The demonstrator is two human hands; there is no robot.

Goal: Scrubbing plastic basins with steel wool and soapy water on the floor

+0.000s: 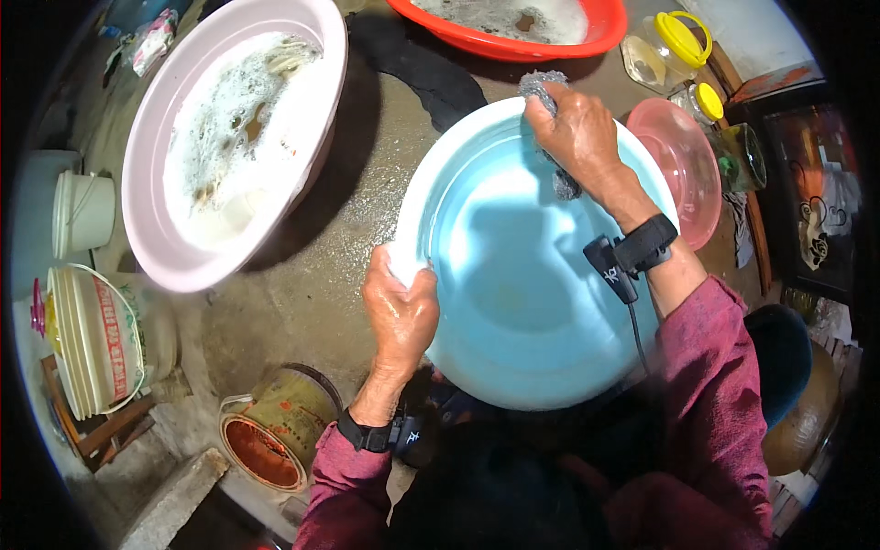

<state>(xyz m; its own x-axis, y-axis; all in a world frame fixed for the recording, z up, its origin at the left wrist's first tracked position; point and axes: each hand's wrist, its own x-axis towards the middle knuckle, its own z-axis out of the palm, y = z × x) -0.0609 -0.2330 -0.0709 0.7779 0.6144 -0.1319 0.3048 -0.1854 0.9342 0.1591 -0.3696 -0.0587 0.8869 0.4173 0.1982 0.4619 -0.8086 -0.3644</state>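
Observation:
A light blue plastic basin (522,330) with a pale rim is right in front of me. My left hand (402,302) grips its left rim, thumb toward the inside. A rough grey scrubbing cloth (543,84) is bunched in my right hand (581,137), pressed against the far rim. One end of the cloth sticks out above the rim, and another hangs below my palm inside the basin. Shadows fall across the basin's floor; whether any water lies there I cannot tell.
A pale pink basin (148,199) of suds stands at left, a red basin (454,38) with foamy water at the far side. A translucent pink basin (687,165) and yellow-lidded jars (677,41) are at right. Buckets (155,337) and a rusty tin (302,399) stand at lower left.

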